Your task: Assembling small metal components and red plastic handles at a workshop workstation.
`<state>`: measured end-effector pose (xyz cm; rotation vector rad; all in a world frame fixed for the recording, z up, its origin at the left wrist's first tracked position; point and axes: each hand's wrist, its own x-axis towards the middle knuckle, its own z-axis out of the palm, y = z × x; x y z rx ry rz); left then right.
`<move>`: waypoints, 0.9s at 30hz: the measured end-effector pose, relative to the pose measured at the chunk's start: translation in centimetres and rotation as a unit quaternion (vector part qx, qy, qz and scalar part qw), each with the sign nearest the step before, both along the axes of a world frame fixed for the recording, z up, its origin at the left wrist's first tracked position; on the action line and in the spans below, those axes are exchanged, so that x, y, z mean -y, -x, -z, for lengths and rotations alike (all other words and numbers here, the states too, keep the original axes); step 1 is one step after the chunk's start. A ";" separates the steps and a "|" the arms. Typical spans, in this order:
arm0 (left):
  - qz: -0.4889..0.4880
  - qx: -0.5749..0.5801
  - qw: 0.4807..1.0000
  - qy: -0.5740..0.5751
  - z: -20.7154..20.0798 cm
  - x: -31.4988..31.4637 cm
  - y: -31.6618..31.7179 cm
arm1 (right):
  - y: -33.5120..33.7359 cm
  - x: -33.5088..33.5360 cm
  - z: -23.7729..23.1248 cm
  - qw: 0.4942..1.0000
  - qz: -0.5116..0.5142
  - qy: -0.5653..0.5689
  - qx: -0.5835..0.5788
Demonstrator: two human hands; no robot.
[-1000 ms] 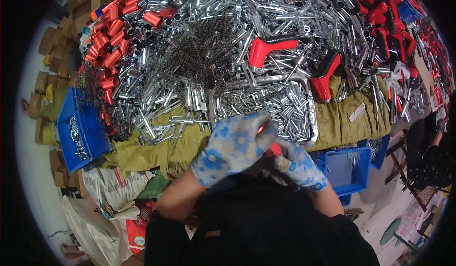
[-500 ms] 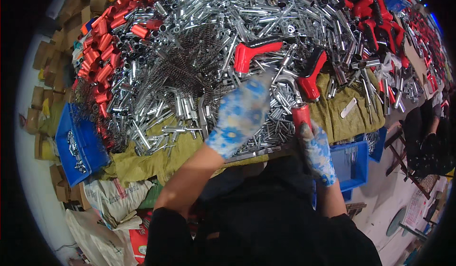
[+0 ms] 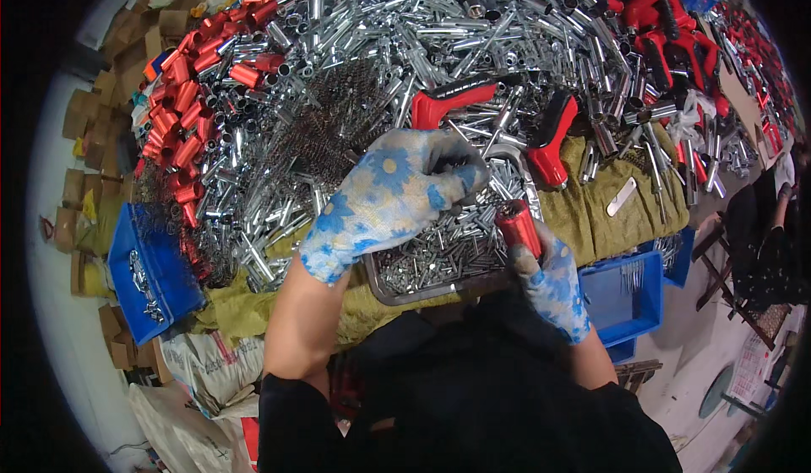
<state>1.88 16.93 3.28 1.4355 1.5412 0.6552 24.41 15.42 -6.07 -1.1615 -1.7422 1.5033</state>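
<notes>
My right hand (image 3: 553, 285), in a blue-and-white flowered glove, grips a red metal tube (image 3: 519, 227). The tube's open end tilts up and to the left. My left hand (image 3: 390, 193), gloved alike, hovers over a dark-rimmed tray (image 3: 397, 298) of small metal pins (image 3: 439, 255). Its fingers are curled together, and what they may hold is hidden. Just beyond it lies a red-and-black handle (image 3: 452, 103). A second such handle (image 3: 553, 139) rests beyond the tube, by the edge of the olive cloth (image 3: 591, 220).
Shiny metal tubes and rods (image 3: 456, 38) heap across the table, with dark springs (image 3: 325, 122) among them. Red tubes (image 3: 182, 101) pile at the left, red handles (image 3: 667, 25) at the far right. Blue bins (image 3: 139, 279) flank the table. Another person (image 3: 764, 245) sits at the right.
My left hand has drawn left, its fingers now curled, uncovering more of the pin tray. The right hand has shifted slightly left and nearer, tipping the red tube's open end leftward.
</notes>
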 end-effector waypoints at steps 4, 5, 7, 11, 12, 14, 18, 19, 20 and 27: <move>0.208 -0.412 0.834 -0.302 0.6 0.1 -2.2 | 0.5 0.0 -0.2 1.000 -0.001 0.021 -0.004; 0.081 -0.361 0.921 -0.123 1.1 0.0 -3.0 | 0.8 0.0 -0.1 1.000 -0.001 0.004 0.007; 0.071 -0.346 0.927 -0.127 1.9 -1.0 -2.8 | 1.4 0.1 0.2 1.000 0.015 -0.006 -0.009; 0.013 -0.486 0.816 -0.314 4.4 -6.2 -0.5 | 1.5 -0.2 0.6 0.999 0.023 0.007 0.027; 0.048 -0.562 0.776 -0.282 4.9 -7.2 0.2 | 1.3 -0.3 0.7 1.000 0.016 0.003 0.024; 0.031 -0.556 0.783 -0.278 5.6 -7.8 1.1 | 1.1 -0.4 0.8 0.999 0.022 0.008 0.036; -0.133 -0.354 0.880 -0.288 4.3 -5.2 1.0 | 1.0 -0.4 0.7 0.998 0.032 -0.021 0.047; -0.130 -0.355 0.889 -0.260 3.6 -4.4 0.7 | 1.1 -0.4 0.6 0.999 0.019 -0.006 0.045; -0.133 -0.321 0.898 -0.269 2.9 -3.7 0.5 | 1.2 -0.2 0.5 0.998 0.008 0.021 0.060; -0.108 -0.346 0.901 -0.237 -0.9 0.7 0.2 | 2.5 1.6 -0.6 0.997 -0.035 -0.037 0.064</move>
